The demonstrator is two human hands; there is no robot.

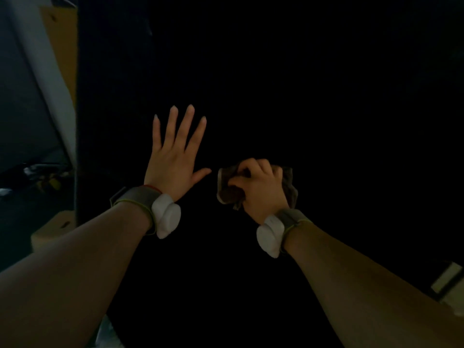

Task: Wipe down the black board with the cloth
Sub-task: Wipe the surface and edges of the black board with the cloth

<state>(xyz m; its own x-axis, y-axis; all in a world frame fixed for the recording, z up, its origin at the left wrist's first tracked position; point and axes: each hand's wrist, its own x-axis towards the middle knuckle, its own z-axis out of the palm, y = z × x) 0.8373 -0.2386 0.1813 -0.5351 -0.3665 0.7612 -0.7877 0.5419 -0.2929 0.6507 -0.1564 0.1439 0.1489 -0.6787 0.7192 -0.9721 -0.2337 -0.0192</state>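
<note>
A large black board (288, 84) fills most of the view in front of me. My left hand (173, 156) lies flat against it with fingers straight and spread. Just to its right, my right hand (261, 187) grips a crumpled brownish cloth (229, 189) and holds it against the board. The cloth bunches out on both sides of the fist. Both wrists wear bands with white devices.
The board's left edge (76, 121) runs vertically. Beyond it stand yellow-brown cardboard (64, 59) and a cardboard box (54, 229), with dim clutter on the floor (37, 177). A pale object (449, 280) shows at the lower right.
</note>
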